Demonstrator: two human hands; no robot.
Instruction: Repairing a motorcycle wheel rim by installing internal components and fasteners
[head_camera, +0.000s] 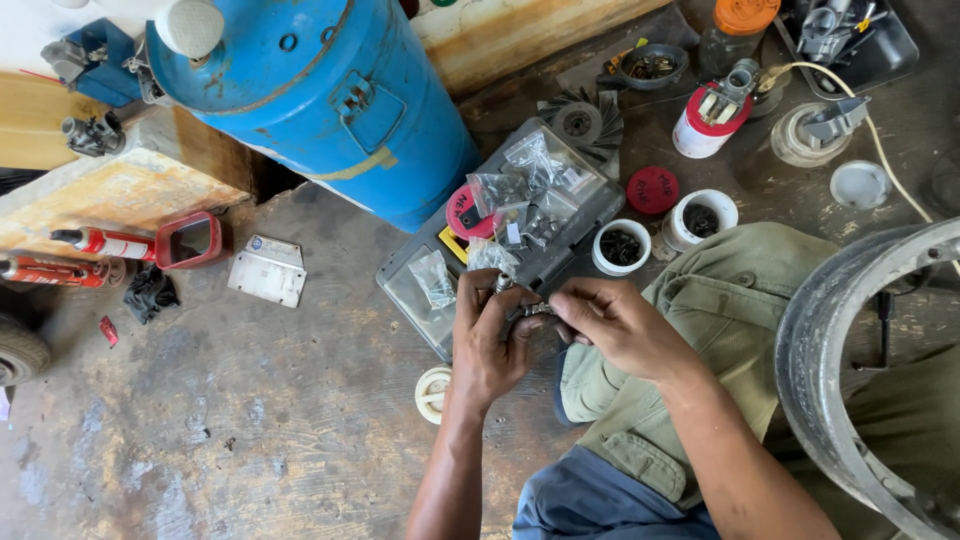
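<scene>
Fingers (560, 312) of both hands pinch sm metal part (528, 311) btwn them

Repair workshop, stained concrete floor (250, 420), blue gas cylinder (330, 90), parts organiser box (420, 290), scattered small spare-part tubs (620, 246)

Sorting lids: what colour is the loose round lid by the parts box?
Red, seen in the head view: the round lid beside the parts box.

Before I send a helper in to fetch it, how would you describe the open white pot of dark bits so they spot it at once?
Start at the big blue cylinder, then go to the clear parts box at its foot. Just right of the box stands the small white pot, open and filled with dark bits. A second white pot stands further right, beyond it.
</scene>
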